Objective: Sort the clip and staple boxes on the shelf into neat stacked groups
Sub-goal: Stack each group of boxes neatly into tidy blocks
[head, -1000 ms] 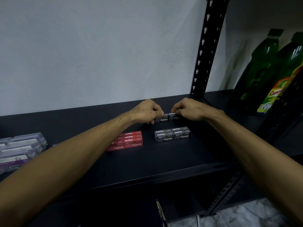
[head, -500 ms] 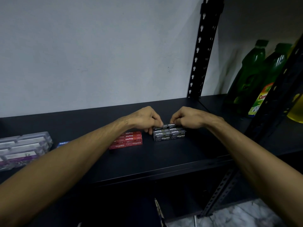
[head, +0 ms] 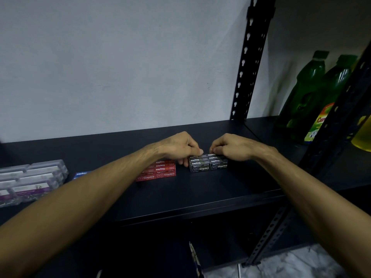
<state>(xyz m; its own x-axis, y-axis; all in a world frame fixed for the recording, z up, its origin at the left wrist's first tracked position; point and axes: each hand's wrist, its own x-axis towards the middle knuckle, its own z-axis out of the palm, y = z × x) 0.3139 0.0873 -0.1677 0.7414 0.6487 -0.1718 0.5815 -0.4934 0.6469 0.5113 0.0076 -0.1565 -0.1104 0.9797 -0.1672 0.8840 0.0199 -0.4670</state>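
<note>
Clear clip boxes [head: 30, 177] sit far left on the dark shelf [head: 200, 193], then red staple boxes [head: 158, 171]. The left hand [head: 178, 147] and right hand [head: 230, 147], fingers curled, pinch the top of the black staple boxes [head: 208, 164]. Green bottles [head: 313, 93] stand right, before a pale wall [head: 120, 57].

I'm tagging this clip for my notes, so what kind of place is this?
Probably a storeroom or supply corner: a black slotted-metal shelf against a bare wall holds staple boxes and clear clip boxes, with green bottles on the next shelf.
</note>
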